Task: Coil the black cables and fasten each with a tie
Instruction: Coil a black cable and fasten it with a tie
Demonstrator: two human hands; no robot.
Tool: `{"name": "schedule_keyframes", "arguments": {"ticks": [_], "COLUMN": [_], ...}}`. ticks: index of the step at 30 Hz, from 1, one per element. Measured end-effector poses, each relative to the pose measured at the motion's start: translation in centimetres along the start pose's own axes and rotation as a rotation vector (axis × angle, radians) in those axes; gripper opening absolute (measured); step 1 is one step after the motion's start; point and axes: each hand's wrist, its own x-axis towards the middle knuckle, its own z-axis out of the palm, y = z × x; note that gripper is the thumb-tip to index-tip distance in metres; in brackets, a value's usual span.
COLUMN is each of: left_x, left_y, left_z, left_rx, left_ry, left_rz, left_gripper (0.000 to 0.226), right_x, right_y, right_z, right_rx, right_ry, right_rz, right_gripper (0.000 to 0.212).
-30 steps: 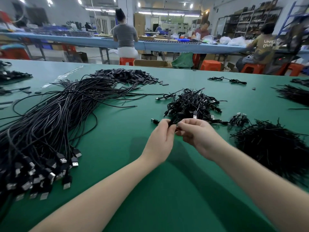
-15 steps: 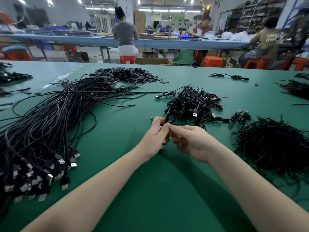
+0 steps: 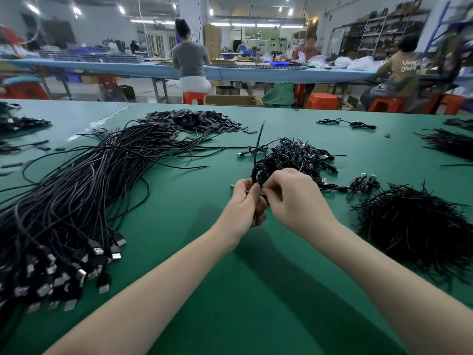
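My left hand (image 3: pixel 245 201) grips a small coiled black cable (image 3: pixel 257 174) above the green table (image 3: pixel 194 252); most of the coil is hidden by the fingers. My right hand (image 3: pixel 294 198) pinches a black tie (image 3: pixel 259 139) at the coil, and the tie's free end sticks up and away from me. Behind my hands lies a heap of tied coils (image 3: pixel 297 156). A big bundle of loose black USB cables (image 3: pixel 71 201) spreads over the left of the table. A pile of black ties (image 3: pixel 414 226) lies at the right.
Flat black strips (image 3: pixel 194 119) are heaped at the back centre. One tied cable (image 3: pixel 348 123) lies at the back right, more ties (image 3: pixel 448 142) at the far right edge. Beyond the table, people sit on orange stools (image 3: pixel 321 101) at a blue bench.
Both hands have drawn closer together around the coil. The tie's free end now stands up over the heap of coils, where earlier it was not visible.
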Motion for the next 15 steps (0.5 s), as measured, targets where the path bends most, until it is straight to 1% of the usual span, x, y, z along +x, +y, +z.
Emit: {"name": "schedule_keyframes", "arguments": {"ticks": [1,2,3,4,5,6,7,8,9,10,11,12,13,14,15], "left_x": [0.0,0.0,-0.1,-0.3,-0.6,-0.7,-0.6,-0.5,-0.1,0.1,0.3,0.3,0.4,0.3,0.0], "left_y": [0.7,1.7,2.6,3.6,4.3,4.8,5.2,5.4,5.2,5.1,5.0,5.0,4.7,4.6,4.6], "left_z": [-0.1,-0.4,-1.1,-2.0,-2.9,-3.7,-4.3,-4.5,-4.6,-4.4,-4.3,-4.1,-4.1,-4.0,-3.8], "left_rx": [-0.012,-0.004,0.03,0.094,0.177,0.234,0.262,0.248,0.219,0.201,0.24,0.295,0.336,0.35,0.349], "left_ry": [-0.006,-0.048,-0.134,-0.242,-0.339,-0.402,-0.419,-0.389,-0.322,-0.246,-0.194,-0.188,-0.215,-0.249,-0.249], "left_rz": [-0.093,-0.218,-0.361,-0.496,-0.585,-0.621,-0.607,-0.548,-0.431,-0.26,-0.074,0.081,0.19,0.254,0.291], "left_gripper": [0.02,0.028,0.034,0.037,0.038,0.038,0.037,0.035,0.031,0.025,0.015,0.009,0.021,0.027,0.027], "right_x": [0.2,0.3,0.3,0.3,0.1,-0.3,-0.7,-1.0,-1.0,-0.9,-0.7,-0.5,-0.4,-0.3,-0.3], "right_y": [0.0,0.0,0.4,0.8,1.1,1.1,1.0,0.9,0.9,0.9,0.9,0.8,0.8,0.6,0.5], "right_z": [-0.4,-0.9,-1.5,-1.9,-2.1,-2.2,-2.4,-2.4,-2.4,-2.4,-2.4,-2.4,-2.4,-2.3,-2.3], "right_rx": [-0.175,-0.317,-0.422,-0.472,-0.463,-0.405,-0.289,-0.114,0.073,0.227,0.364,0.507,0.649,0.777,0.854], "right_ry": [0.039,0.071,0.072,0.045,0.001,-0.04,-0.068,-0.074,-0.051,-0.024,-0.025,-0.043,-0.067,-0.092,-0.111], "right_rz": [-0.185,-0.384,-0.586,-0.743,-0.821,-0.803,-0.683,-0.5,-0.297,-0.103,0.074,0.222,0.328,0.399,0.43], "right_gripper": [0.005,0.007,0.01,0.014,0.017,0.017,0.015,0.012,0.014,0.02,0.024,0.024,0.021,0.018,0.015]}}
